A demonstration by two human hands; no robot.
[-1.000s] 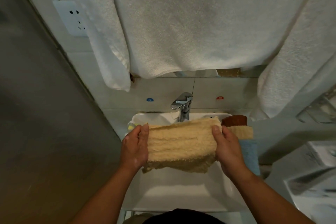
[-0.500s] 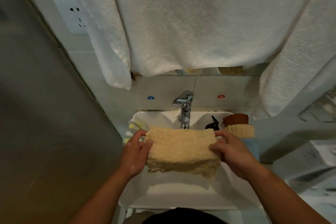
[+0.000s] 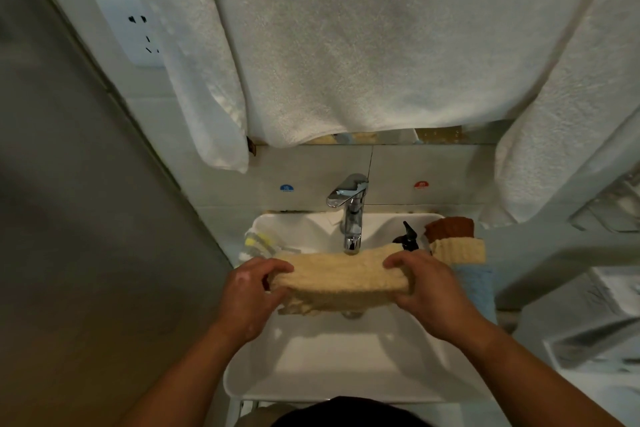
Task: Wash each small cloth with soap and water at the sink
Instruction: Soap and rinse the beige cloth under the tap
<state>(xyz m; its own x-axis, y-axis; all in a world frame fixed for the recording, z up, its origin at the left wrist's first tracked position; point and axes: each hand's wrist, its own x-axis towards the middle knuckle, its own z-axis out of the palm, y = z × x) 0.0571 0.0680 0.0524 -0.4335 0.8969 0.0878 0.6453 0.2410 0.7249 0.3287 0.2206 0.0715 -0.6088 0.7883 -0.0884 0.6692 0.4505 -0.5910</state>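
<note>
- beige cloth (image 3: 341, 279) hangs over the sink (image 3: 346, 367), just below the faucet (image 3: 351, 218).
- left hand (image 3: 247, 291) and right hand (image 3: 427, 288) curl round its ends.
- soft, limp, probably heavier wet; best gripped at both ends.

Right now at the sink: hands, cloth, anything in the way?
Left hand and right hand grip the beige ribbed cloth, stretched over the white basin below the chrome tap. No water visible. Nothing blocking; folded spare cloths stacked at right rim.

Faucet (image 3: 351, 218) blocks rear; sink (image 3: 346, 357) front open (right rim seemingly crowded).
</note>
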